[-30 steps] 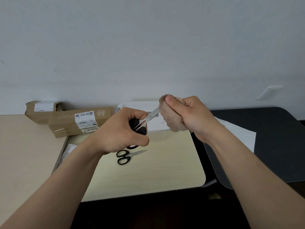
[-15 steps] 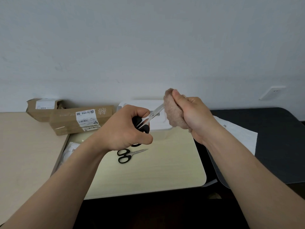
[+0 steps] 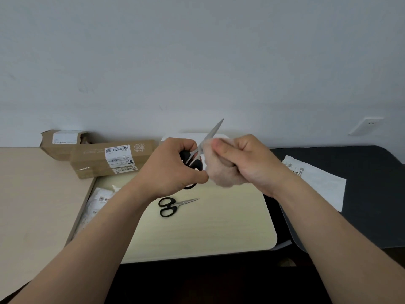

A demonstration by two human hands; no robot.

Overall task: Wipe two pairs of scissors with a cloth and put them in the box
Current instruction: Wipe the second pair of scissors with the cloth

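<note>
Pale board mostly open, clutter at back and left.
Bare surface of board [image 3: 219, 233] right of and nearer than small scissors [image 3: 169, 206]; cardboard boxes [image 3: 105, 160] at back left, plastic bag [image 3: 96, 202] along left edge; left hand [image 3: 173, 165] and right hand [image 3: 247, 161] with cloth [image 3: 221, 176] close together in mid-air before white box [image 3: 186, 137], held scissors [image 3: 213, 130] pointing up; paper sheet [image 3: 320, 183] flat at right.

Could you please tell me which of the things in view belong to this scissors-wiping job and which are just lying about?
Job: held scissors in the left hand; cloth in the right hand; second scissors on the pale table; white box behind the hands, probably the one meant.
Lying about: long cardboard parcel; small cardboard parcel; plastic packet; paper sheet; wall socket.
</note>
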